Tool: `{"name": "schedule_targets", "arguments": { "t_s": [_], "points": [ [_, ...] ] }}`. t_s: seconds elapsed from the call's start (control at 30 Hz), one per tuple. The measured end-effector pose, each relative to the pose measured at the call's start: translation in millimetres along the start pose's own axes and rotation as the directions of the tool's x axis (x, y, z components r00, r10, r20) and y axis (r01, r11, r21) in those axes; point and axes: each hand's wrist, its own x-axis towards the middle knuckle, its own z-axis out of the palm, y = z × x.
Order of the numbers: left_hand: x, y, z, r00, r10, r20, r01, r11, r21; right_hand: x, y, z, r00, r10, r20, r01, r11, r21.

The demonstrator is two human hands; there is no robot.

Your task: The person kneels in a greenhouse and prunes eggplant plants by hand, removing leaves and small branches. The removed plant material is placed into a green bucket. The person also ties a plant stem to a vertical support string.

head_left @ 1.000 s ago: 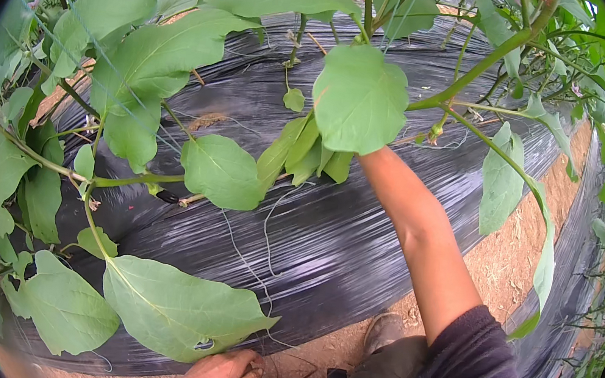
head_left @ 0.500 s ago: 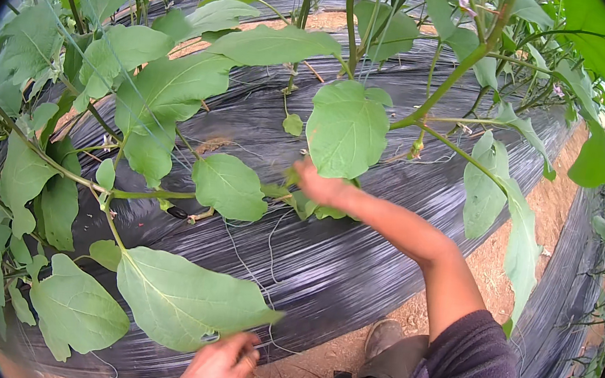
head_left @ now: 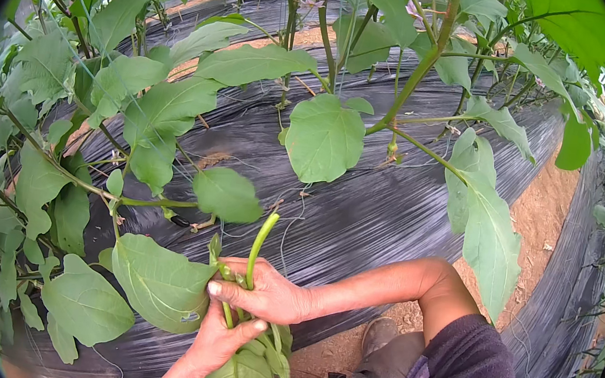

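Both hands meet low in front of me, around a plucked leafy eggplant shoot [head_left: 259,248]. Its thick green stem sticks up out of my right hand [head_left: 273,294], which is closed on it. Just below, my left hand [head_left: 216,340] is closed around the lower part, thumb pointing right. Folded green leaves [head_left: 240,376] hang beneath the hands. A broad leaf [head_left: 160,285] of the standing plant lies against the fingers on the left. The fingers partly hide where the stem and leaves join.
Eggplant branches [head_left: 155,202] reach in from the left, and a thick stem [head_left: 412,81] slants down from the top. Black plastic film [head_left: 383,215] covers the bed. Thin strings [head_left: 284,240] lie over it. A bare soil path [head_left: 544,213] runs along the right.
My right hand has come back from the far plant toward me, bringing the leafy shoot. My left hand has risen slightly to meet it, and both now grip the shoot.
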Motion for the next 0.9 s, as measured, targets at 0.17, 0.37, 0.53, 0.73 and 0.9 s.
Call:
{"name": "schedule_targets", "arguments": {
  "t_s": [0.17,0.37,0.53,0.73,0.9],
  "points": [
    [1.0,-5.6,4.2,0.991,-0.128,-0.032,0.131,0.979,0.154,-4.9,5.2,-10.8,1.0,0.003,0.028,0.009,0.908,-0.418],
    [9.1,-7.6,6.2,0.991,-0.079,-0.109,0.116,0.914,0.39,-19.2,-18.9,-48.9,0.958,0.276,0.077,-0.237,0.915,-0.325],
    [18.1,-11.6,4.8,0.982,-0.14,-0.125,0.186,0.82,0.542,-68.6,-37.4,-107.5,0.922,-0.371,-0.111,0.114,0.533,-0.839],
    [34.9,-13.7,17.1,0.977,-0.211,-0.038,0.186,0.742,0.644,-65.7,-135.0,-196.5,0.77,-0.561,-0.305,-0.266,0.153,-0.952],
    [44.3,-17.2,16.7,0.975,-0.217,0.049,0.12,0.698,0.706,-19.9,-138.3,-270.0,0.619,-0.397,-0.678,-0.293,0.684,-0.668]
  ]
}}
